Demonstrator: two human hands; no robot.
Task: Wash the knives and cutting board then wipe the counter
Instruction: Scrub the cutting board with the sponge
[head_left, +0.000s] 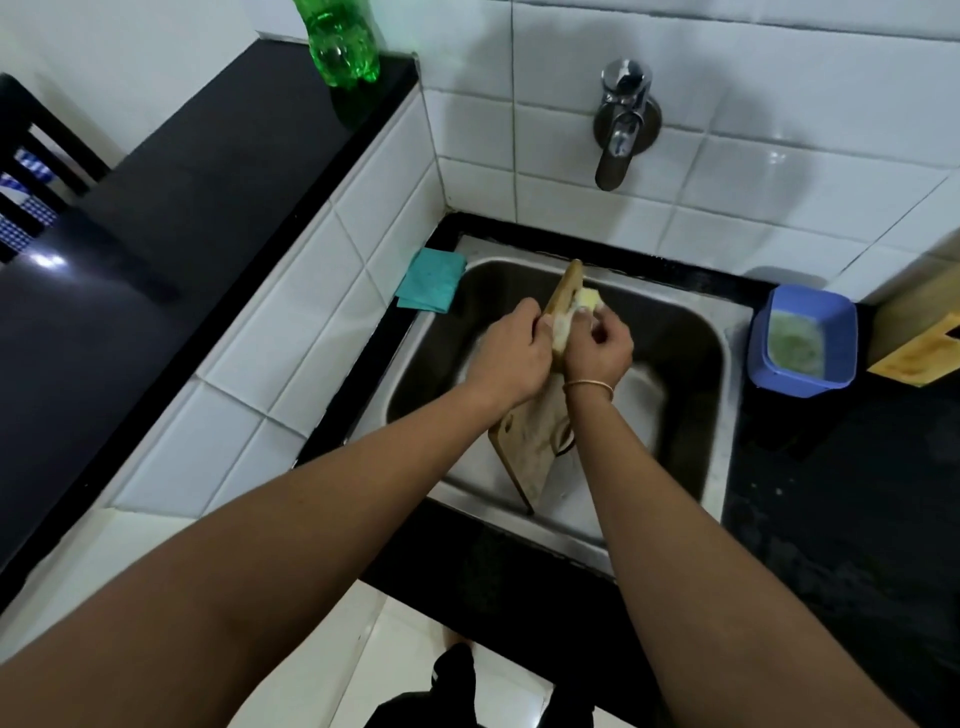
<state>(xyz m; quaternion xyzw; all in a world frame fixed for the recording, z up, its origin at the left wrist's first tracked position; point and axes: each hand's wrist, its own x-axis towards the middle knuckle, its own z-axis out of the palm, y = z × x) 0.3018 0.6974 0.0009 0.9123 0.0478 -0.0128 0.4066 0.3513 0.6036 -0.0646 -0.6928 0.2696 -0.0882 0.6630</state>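
Mid-wash, I judge: wooden cutting board (535, 447) stands tilted in steel sink (680, 353); left hand (511, 353) grips its edge, right hand (597, 345) fingers curled round soapy yellow sponge (743, 300); knives unseen, black counter (852, 499) unwiped

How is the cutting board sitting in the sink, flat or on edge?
On edge. The cutting board stands tilted in the sink, the left hand gripping its upper part while the right hand scrubs it with a sponge.

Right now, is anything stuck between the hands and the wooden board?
Only the soapy yellow sponge, which the right hand presses on the cutting board. The left hand grips the board's edge directly, over the sink.
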